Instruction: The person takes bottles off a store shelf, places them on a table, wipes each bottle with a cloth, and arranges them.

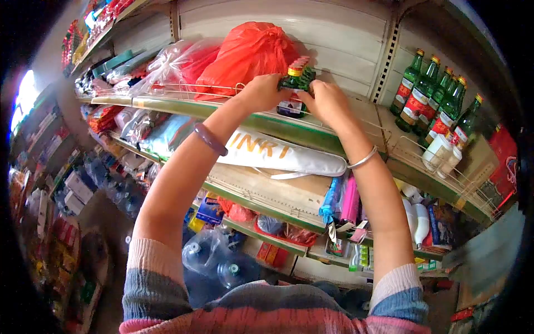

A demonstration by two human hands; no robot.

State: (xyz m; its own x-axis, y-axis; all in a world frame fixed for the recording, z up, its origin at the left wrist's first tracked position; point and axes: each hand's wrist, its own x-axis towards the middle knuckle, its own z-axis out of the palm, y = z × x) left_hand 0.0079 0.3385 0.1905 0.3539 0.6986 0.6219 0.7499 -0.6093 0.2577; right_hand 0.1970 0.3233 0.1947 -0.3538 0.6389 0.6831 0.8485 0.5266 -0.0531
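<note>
A short row of small bottles (292, 106) with yellow and red caps stands at the front of the upper shelf. The glass looks dark green, and the front bottle has a label. My left hand (266, 90) presses on the row's left side, its fingertips partly hidden behind the glass. From the right, my right hand (328, 102) grips the same row, thumb towards the front. Both hands are closed around the bottles. A purple bangle (210, 140) is on my left wrist and a silver bangle (362, 158) on my right.
Red plastic bags (245, 58) bulge left of the bottles. Tall green bottles (425, 103) and white bottles (438, 151) stand to the right. A low wire rail (167, 89) edges the shelf. Below lie a white lettered bag (289, 157) and large water jugs (231, 270).
</note>
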